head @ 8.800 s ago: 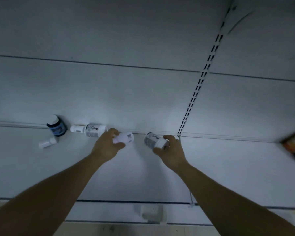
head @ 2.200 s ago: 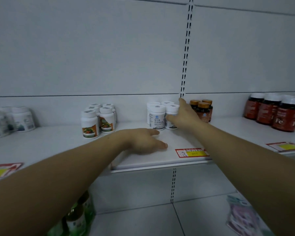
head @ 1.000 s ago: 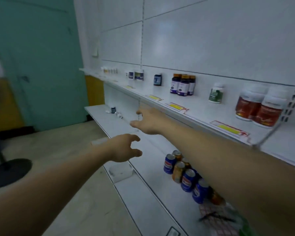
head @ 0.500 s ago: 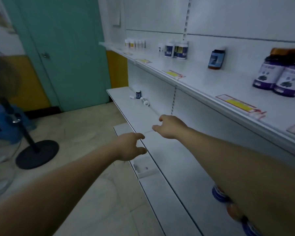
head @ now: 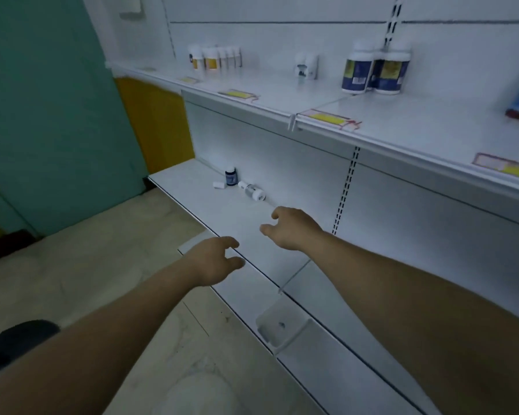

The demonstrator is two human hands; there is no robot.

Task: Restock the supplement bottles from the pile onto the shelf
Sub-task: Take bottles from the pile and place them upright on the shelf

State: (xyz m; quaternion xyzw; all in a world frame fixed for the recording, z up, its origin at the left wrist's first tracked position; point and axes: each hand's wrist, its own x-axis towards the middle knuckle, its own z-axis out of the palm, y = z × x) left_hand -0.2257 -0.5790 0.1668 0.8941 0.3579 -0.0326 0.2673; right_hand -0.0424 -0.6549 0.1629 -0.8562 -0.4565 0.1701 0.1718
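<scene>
left hand (head: 215,260) loose, empty | right hand (head: 291,227) loose, empty, over lower shelf (head: 222,211) | bottle pile (head: 238,184) far-left of both hands, apart

Two bare arms, nothing worn on either.

The left hand (head: 215,260) and the right hand (head: 294,227) are both uncovered: no glove, ring or wristband shows on either. The left forearm (head: 126,319) enters from the frame's 7 o'clock corner and is bare along its whole visible length, with no sleeve edge, watch or strap. The right forearm (head: 408,292) enters from 4 o'clock, equally bare up to the frame edge. No sleeve or other clothing comes into view. Dim light and blur hide finer detail such as the nails.
</scene>
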